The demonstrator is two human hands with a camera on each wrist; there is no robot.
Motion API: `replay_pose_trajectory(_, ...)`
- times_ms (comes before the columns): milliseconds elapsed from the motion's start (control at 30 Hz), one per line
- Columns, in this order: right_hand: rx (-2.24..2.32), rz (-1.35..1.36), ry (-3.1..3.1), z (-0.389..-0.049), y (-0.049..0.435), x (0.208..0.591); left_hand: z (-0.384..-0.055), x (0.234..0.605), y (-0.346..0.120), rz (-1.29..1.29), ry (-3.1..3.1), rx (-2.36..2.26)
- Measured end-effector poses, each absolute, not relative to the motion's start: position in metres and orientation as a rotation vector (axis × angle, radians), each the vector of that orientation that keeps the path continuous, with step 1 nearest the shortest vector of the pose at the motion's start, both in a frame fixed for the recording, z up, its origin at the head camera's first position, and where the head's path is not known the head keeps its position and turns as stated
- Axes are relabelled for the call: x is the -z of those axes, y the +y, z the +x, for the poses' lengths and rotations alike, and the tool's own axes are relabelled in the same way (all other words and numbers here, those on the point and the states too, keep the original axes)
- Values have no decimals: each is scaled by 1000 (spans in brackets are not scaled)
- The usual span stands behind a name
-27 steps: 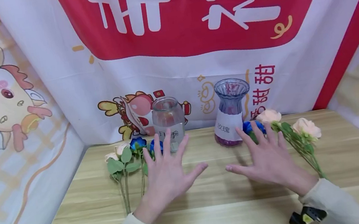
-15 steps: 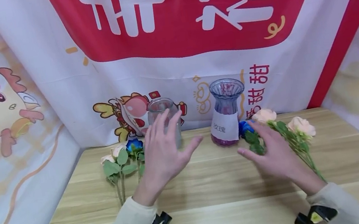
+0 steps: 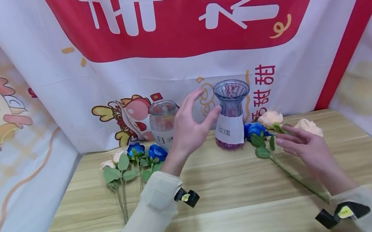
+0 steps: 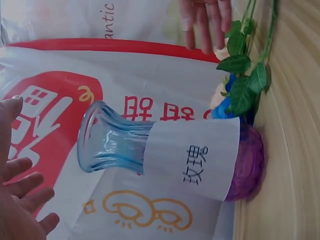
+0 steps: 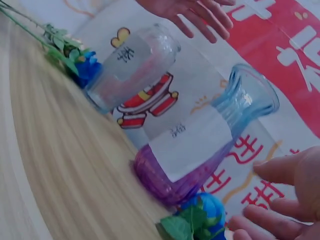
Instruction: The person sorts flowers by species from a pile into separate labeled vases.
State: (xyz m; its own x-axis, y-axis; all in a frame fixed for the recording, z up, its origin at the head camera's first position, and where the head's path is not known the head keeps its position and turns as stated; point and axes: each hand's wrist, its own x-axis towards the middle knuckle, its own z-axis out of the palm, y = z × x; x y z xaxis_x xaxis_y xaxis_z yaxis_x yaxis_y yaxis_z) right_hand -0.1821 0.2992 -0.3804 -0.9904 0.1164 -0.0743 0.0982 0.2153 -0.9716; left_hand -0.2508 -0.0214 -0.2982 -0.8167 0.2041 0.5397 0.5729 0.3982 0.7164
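A flared glass vase (image 3: 233, 103), blue at the top and purple at the base, stands upright with a white paper label. My left hand (image 3: 191, 127) is raised to its left, fingers spread and holding nothing; the left wrist view shows a gap between this hand (image 4: 22, 195) and the vase's rim. On the right, my right hand (image 3: 306, 146) hovers at the flowers with loosely bent fingers. Beneath and beside it lie a blue rose (image 3: 255, 129) with a long green stem and pale pink roses (image 3: 308, 127). The right hand partly hides their stems.
Behind my left forearm stands a clear glass jar (image 3: 163, 121) with a paper label. More blue flowers (image 3: 157, 151) and pale ones (image 3: 119, 155) lie at the left of the wooden table (image 3: 229, 221). A printed cloth (image 3: 172, 68) hangs along the back edge.
My left hand has moved right, from in front of the jar towards the vase. My right hand has shifted right, uncovering the blue rose and its stem. Both hands' fingers are less spread.
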Motion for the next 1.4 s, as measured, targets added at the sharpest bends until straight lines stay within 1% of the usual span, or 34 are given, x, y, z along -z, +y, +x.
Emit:
replay_pose_trajectory(200,-1746,-268,-2728,-184,301,394,-270,297,-6,-610,-2306,1612)
replay_pose_trajectory(367,-1845,-280,-2690,-185,302,402,-287,299,9,-578,-2291,1765)
replay_pose_trajectory(567,-1933,-354,-2667,-184,303,406,-303,304,24,-503,-2349,1803)
replay_pose_trajectory(767,-1854,-361,-2738,-183,305,416,-316,308,37,-455,-2369,1822)
replay_pose_trajectory(1067,-1546,-435,-2883,-181,311,424,-324,316,53,-488,-2297,1966)
replay_pose_trajectory(1400,-1270,-408,-2947,-177,305,422,-323,328,60,-564,-2130,2129)
